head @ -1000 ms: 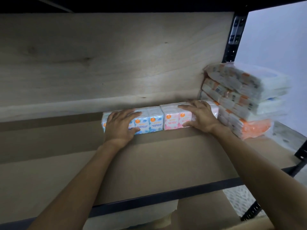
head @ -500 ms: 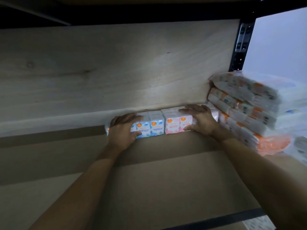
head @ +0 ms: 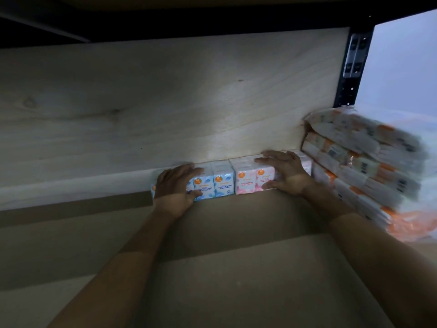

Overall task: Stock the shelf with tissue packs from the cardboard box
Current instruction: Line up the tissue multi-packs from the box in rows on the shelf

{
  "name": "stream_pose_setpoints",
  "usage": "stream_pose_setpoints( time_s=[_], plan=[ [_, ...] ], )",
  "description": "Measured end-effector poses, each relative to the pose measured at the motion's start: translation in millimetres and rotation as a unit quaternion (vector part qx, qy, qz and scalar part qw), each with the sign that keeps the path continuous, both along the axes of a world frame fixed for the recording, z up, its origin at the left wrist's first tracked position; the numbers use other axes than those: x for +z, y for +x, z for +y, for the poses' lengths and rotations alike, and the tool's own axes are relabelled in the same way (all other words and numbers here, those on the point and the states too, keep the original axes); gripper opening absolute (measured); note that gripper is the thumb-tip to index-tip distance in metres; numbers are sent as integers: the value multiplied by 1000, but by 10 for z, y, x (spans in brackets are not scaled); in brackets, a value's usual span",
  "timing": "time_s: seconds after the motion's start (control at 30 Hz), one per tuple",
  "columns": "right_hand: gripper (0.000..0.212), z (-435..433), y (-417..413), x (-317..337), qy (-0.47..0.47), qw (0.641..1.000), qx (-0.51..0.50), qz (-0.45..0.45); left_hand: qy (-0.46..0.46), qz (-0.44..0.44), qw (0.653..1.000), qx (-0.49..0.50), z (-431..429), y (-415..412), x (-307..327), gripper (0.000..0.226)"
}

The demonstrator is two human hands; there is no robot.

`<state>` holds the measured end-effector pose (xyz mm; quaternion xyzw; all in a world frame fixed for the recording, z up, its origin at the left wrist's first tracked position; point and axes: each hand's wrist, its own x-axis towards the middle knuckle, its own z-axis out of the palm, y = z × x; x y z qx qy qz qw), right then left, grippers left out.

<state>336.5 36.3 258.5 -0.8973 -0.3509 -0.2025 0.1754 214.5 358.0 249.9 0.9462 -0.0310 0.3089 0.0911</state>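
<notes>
A black metal upright (head: 352, 67) punched with slotted holes stands at the far right. To its left a broad pale wood panel (head: 165, 102) runs the full width, its grain sweeping in long curves, with a couple of dark knots well over toward the far left end. To the right of the upright is a plain, bright bluish-white wall (head: 402, 67), and above its top a dark beam (head: 212, 20) crosses the whole view in shadow.

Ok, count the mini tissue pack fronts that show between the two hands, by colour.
Blue fronts: 2
Pink fronts: 2
Total: 4
The left hand and right hand cover any others.
</notes>
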Motion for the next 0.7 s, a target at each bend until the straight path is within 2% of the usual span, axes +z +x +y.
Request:
stream_pose_setpoints(
  time_s=[0.17, 0.4, 0.7],
  plan=[
    [77, -3, 31, -11, 16, 1000, 9, -11, 3, -12, 1000, 1, 15, 42, -8, 64],
    [76, -1, 15, -8, -9, 1000, -7, -4, 18, -12, 1000, 5, 21, 39, -13, 65],
    [80, 99, -175, 167, -81, 994, -72, 3, -7, 61, 998, -1, -36, -75, 141, 67]
  ],
)
